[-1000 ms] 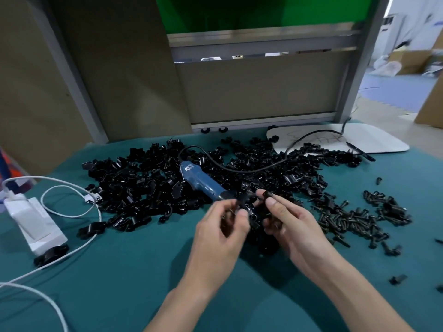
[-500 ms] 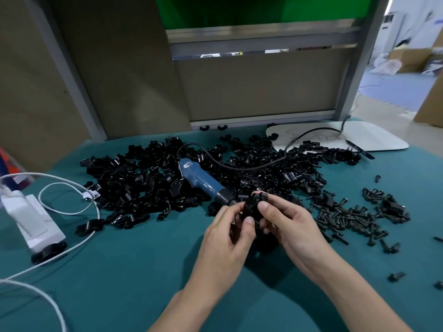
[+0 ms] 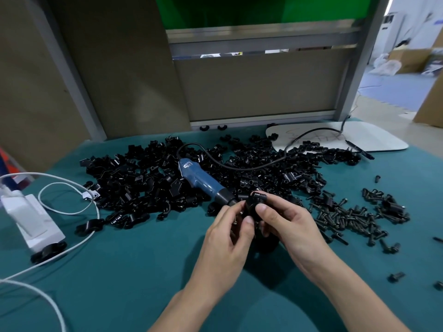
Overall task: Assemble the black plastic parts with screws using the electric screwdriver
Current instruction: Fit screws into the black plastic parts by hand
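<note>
While both meet above the teal cloth-covered table (image 3: pixel 119 271), the left hand (image 3: pixel 227 238) and right hand (image 3: pixel 290 226) pinch one small black plastic part (image 3: pixel 254 204), each grip narrow around it, just beside the tip of the blue electric screwdriver (image 3: pixel 199 178). That tool lies on a wide heap of black plastic parts (image 3: pixel 134 185); loose black screws (image 3: pixel 354 214) lie scattered to the right. A white power adapter (image 3: pixel 31 219) and white cable (image 3: pixel 72 212) sit at the left edge. Brown partition panels (image 3: pixel 259 87) and a green screen (image 3: pixel 263 8) stand behind.

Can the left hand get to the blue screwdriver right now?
Probably yes, once it lets go: the left hand and right hand both hold the black part; the screwdriver lies uncovered just beyond its fingertips.
</note>
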Tool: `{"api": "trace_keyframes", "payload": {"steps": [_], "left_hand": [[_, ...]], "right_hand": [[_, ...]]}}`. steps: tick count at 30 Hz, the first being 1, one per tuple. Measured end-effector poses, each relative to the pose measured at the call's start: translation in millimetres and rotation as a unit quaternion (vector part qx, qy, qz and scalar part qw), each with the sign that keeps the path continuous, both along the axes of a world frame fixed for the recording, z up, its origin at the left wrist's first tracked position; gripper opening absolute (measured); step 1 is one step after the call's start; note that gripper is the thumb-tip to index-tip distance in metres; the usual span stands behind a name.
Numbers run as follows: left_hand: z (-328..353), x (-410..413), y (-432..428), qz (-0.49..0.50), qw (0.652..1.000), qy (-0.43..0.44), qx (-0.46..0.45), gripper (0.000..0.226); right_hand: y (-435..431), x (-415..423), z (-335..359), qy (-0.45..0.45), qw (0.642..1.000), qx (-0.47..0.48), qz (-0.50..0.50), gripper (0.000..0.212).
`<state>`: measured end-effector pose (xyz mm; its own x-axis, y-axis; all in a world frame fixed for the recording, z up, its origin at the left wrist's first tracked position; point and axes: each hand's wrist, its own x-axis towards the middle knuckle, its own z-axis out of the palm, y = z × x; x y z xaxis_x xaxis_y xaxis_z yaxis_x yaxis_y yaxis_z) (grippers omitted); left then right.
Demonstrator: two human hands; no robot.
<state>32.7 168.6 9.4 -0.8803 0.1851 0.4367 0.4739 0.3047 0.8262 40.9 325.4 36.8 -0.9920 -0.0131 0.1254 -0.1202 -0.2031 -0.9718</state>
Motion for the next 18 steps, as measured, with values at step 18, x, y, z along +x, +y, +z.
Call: {"api": "trace_keyframes", "payload": {"steps": [18], "left_hand": [[2,2,5,-0.022,0.997,-0.054,0.058,0.024]], "right_hand": [[18,26,-11,0.020,0.997,0.074,-0.031,0.028]]}}
